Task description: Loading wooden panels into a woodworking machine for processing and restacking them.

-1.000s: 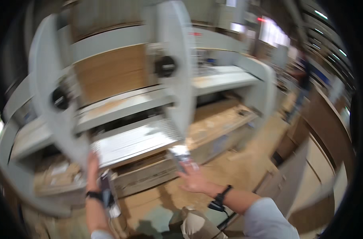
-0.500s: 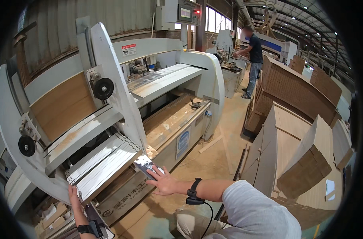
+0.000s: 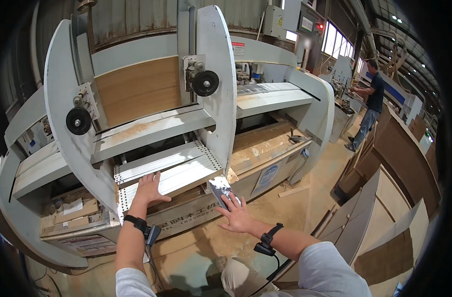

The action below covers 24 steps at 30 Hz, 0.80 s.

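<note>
From where I sit, I have both hands out over the front of a pale grey machine (image 3: 221, 64), and I judge the step to be one of placing and steadying rather than grasping. My left hand (image 3: 149, 192) is spread, thumb held away from the fingers, over the front edge of the white slatted panel (image 3: 186, 173), which lies between two curved uprights (image 3: 62, 94). My right hand (image 3: 237, 218) is spread too, its fingers over the near end of a short metal plate (image 3: 219, 186) just beside the panel's right front corner. Neither hand pinches anything; how firmly they bear down (touch doesn't reach me out here) I cannot tell. The next move, in my judgement, calls for either keeping the palms flat to press or curling the fingers around an edge.

The panel looks like painted metal, ribbed lengthwise, with rows of dark round holes at its ends. The plate is a flat oblong, whitish and scuffed at the far end, darker grey by my fingers. The uprights are broad slabs with rounded outlines, each carrying a round black handwheel (image 3: 205, 83). Behind, a flat brown board (image 3: 136, 91) shows faint wood-like streaks.
</note>
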### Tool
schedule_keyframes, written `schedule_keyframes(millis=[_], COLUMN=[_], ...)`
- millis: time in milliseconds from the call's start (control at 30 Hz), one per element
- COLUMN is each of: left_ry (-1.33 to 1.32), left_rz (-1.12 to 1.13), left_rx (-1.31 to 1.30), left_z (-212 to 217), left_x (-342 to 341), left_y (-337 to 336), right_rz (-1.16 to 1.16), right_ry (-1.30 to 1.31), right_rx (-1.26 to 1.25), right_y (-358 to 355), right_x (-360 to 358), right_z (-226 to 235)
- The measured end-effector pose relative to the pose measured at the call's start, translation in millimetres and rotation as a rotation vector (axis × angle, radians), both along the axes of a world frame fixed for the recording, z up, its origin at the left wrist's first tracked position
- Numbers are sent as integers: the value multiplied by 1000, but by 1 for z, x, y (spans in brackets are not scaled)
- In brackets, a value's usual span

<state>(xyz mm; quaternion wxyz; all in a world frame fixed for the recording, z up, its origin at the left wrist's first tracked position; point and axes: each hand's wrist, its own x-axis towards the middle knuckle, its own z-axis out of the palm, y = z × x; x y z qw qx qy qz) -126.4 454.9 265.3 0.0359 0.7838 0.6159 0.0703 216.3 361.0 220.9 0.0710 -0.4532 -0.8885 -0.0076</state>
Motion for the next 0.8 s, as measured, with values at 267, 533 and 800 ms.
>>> schedule_keyframes(millis=[267,533,800], left_ry=[40,132,314], left_rz=[69,-123,-347], left_rx=[-56,392,961], left_z=[-10,19,-7], left_x=[15,81,125], left_y=[-47,-149,-141], right_rz=[58,238,344], right_ry=[164,362,9], right_rx=[24,94,-1145], right_y=[0,46,98], right_x=[4,-34,-7], right_z=[4,87,94])
